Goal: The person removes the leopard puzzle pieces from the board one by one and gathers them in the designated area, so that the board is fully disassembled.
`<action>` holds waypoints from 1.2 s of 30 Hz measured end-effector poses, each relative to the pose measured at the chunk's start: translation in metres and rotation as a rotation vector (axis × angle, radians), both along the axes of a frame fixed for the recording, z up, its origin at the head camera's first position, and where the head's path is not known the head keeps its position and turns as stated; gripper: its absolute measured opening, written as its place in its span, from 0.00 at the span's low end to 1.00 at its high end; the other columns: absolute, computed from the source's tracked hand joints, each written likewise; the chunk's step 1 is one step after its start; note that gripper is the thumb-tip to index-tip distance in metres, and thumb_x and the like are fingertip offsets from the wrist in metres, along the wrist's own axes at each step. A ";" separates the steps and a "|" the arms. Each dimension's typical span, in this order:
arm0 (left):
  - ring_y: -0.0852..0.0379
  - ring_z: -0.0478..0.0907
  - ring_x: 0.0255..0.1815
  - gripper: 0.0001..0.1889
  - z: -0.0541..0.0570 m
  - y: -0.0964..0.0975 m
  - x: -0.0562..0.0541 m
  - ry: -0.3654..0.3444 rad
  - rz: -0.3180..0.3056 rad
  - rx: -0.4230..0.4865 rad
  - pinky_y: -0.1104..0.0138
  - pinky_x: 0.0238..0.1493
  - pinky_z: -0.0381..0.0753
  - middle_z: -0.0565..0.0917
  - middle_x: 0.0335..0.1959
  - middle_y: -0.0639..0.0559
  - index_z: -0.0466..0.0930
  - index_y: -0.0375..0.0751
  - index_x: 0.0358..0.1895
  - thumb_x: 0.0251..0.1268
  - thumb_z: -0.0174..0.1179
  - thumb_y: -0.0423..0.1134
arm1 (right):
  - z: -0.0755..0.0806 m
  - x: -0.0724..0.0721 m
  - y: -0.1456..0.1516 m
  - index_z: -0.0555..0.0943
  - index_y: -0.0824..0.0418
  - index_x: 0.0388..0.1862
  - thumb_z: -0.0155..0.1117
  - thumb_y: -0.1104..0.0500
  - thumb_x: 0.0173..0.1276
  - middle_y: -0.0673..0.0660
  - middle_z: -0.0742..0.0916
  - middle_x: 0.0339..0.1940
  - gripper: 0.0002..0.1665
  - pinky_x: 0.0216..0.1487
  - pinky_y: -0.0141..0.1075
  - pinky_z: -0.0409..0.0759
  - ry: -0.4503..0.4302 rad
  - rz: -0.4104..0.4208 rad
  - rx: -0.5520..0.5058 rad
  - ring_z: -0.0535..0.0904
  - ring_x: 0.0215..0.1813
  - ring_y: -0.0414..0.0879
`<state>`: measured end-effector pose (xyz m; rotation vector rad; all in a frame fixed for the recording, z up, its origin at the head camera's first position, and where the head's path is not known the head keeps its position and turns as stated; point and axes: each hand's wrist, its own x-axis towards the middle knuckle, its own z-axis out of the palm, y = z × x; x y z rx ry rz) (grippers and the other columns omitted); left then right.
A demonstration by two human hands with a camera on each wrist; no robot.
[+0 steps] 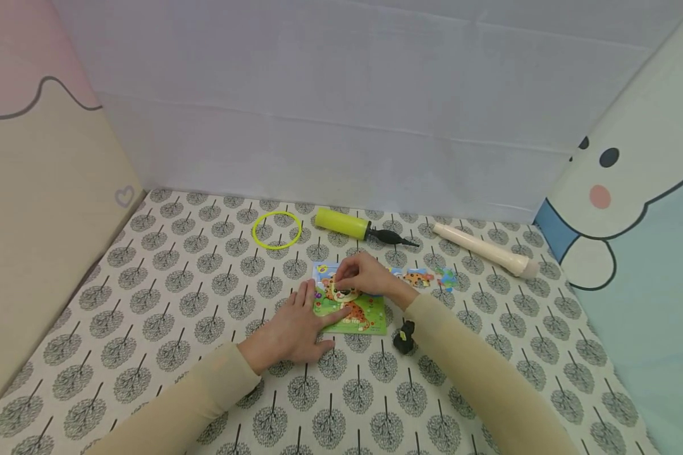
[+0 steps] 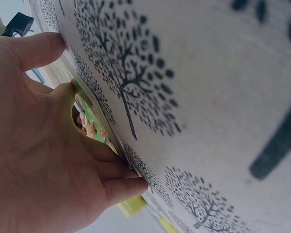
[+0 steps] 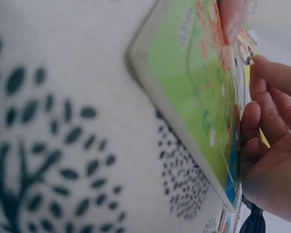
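A jigsaw puzzle board (image 1: pixel 379 323) with a spotted leopard cub on green grass lies flat on the patterned cloth. My left hand (image 1: pixel 297 330) rests at its left edge, fingers spread, with the index finger reaching over the picture. In the left wrist view, the fingertips of the left hand (image 2: pixel 53 141) press along the board's edge. My right hand (image 1: pixel 365 275) is over the upper part of the board, fingers curled. The right wrist view shows thumb and fingertips of the right hand (image 3: pixel 276 141) pinching a small puzzle piece (image 3: pixel 245 51) with part of the cub's face, tilted against the board.
Loose puzzle pieces (image 1: pixel 418 278) lie right of the board. A small black object (image 1: pixel 404 339) sits beside the right forearm. Farther back are a yellow ring (image 1: pixel 254 231), a yellow hand pump (image 1: pixel 341 223) with black nozzle, and a pale tube (image 1: pixel 480 248). Fabric walls enclose the table.
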<state>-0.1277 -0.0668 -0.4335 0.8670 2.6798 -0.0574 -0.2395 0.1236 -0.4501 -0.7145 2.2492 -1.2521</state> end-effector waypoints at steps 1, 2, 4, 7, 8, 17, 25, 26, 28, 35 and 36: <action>0.27 0.39 0.70 0.33 0.000 0.000 0.000 0.000 0.000 0.003 0.44 0.67 0.52 0.45 0.68 0.18 0.48 0.71 0.75 0.68 0.42 0.66 | 0.000 0.000 0.000 0.83 0.63 0.35 0.68 0.64 0.63 0.52 0.86 0.27 0.03 0.26 0.34 0.74 -0.005 -0.001 -0.007 0.78 0.26 0.45; 0.27 0.39 0.70 0.33 0.000 0.000 0.000 0.000 0.000 0.003 0.44 0.67 0.52 0.45 0.68 0.18 0.48 0.71 0.75 0.68 0.42 0.66 | 0.000 0.000 0.000 0.84 0.63 0.35 0.68 0.64 0.63 0.53 0.86 0.27 0.03 0.25 0.34 0.74 -0.010 -0.002 -0.011 0.77 0.25 0.45; 0.27 0.39 0.70 0.33 0.000 0.000 0.000 -0.002 0.000 0.005 0.44 0.67 0.52 0.45 0.68 0.17 0.48 0.71 0.75 0.68 0.42 0.66 | 0.001 0.000 0.000 0.84 0.64 0.35 0.68 0.64 0.63 0.54 0.86 0.27 0.04 0.24 0.34 0.72 -0.018 -0.006 -0.016 0.76 0.24 0.46; 0.27 0.39 0.70 0.33 0.000 0.000 0.001 -0.003 0.001 0.008 0.44 0.67 0.52 0.45 0.68 0.17 0.48 0.70 0.75 0.68 0.42 0.66 | 0.002 0.000 0.000 0.84 0.64 0.35 0.68 0.64 0.63 0.54 0.86 0.27 0.04 0.25 0.35 0.72 -0.030 -0.011 -0.017 0.77 0.25 0.47; 0.27 0.38 0.70 0.33 0.001 0.000 0.001 -0.004 0.002 0.006 0.44 0.67 0.51 0.44 0.68 0.17 0.48 0.71 0.75 0.68 0.42 0.66 | 0.002 0.001 0.000 0.84 0.64 0.35 0.68 0.63 0.63 0.55 0.86 0.27 0.05 0.26 0.35 0.72 -0.033 -0.014 -0.014 0.78 0.26 0.47; 0.27 0.38 0.71 0.33 0.000 -0.001 0.001 -0.005 0.005 0.015 0.44 0.67 0.51 0.44 0.68 0.17 0.48 0.71 0.75 0.67 0.42 0.66 | 0.003 0.000 0.000 0.83 0.62 0.35 0.68 0.63 0.63 0.53 0.86 0.27 0.04 0.29 0.35 0.73 -0.044 -0.023 -0.008 0.78 0.28 0.47; 0.27 0.37 0.71 0.33 -0.002 -0.001 0.001 0.003 -0.003 0.008 0.44 0.68 0.50 0.42 0.68 0.17 0.45 0.71 0.75 0.68 0.39 0.67 | 0.006 0.001 0.001 0.83 0.64 0.36 0.67 0.64 0.64 0.55 0.86 0.28 0.04 0.29 0.36 0.73 -0.037 -0.007 -0.007 0.79 0.29 0.50; 0.27 0.37 0.71 0.34 -0.002 -0.001 0.001 0.003 -0.001 0.005 0.44 0.68 0.49 0.42 0.68 0.18 0.45 0.71 0.75 0.68 0.39 0.67 | 0.006 0.000 0.001 0.83 0.64 0.36 0.67 0.64 0.64 0.55 0.86 0.28 0.04 0.30 0.37 0.74 -0.035 -0.006 -0.008 0.79 0.30 0.50; 0.28 0.37 0.71 0.34 -0.002 -0.001 0.001 0.006 -0.001 -0.005 0.45 0.68 0.49 0.42 0.69 0.18 0.44 0.72 0.75 0.68 0.38 0.67 | 0.006 0.000 0.002 0.83 0.64 0.36 0.67 0.64 0.64 0.54 0.86 0.28 0.04 0.30 0.37 0.74 -0.047 -0.005 -0.013 0.80 0.30 0.50; 0.29 0.38 0.71 0.34 -0.004 -0.002 0.001 0.016 -0.001 -0.023 0.45 0.68 0.50 0.43 0.69 0.18 0.42 0.72 0.75 0.68 0.37 0.68 | 0.004 -0.002 0.003 0.84 0.62 0.36 0.68 0.63 0.64 0.55 0.86 0.30 0.04 0.29 0.37 0.74 -0.087 -0.015 -0.029 0.79 0.29 0.48; 0.29 0.38 0.71 0.34 -0.004 -0.002 0.001 0.017 -0.001 -0.023 0.45 0.68 0.50 0.43 0.69 0.19 0.42 0.72 0.75 0.68 0.37 0.68 | 0.003 -0.002 0.003 0.84 0.62 0.36 0.68 0.63 0.63 0.55 0.86 0.30 0.04 0.28 0.37 0.74 -0.097 -0.021 -0.030 0.78 0.29 0.48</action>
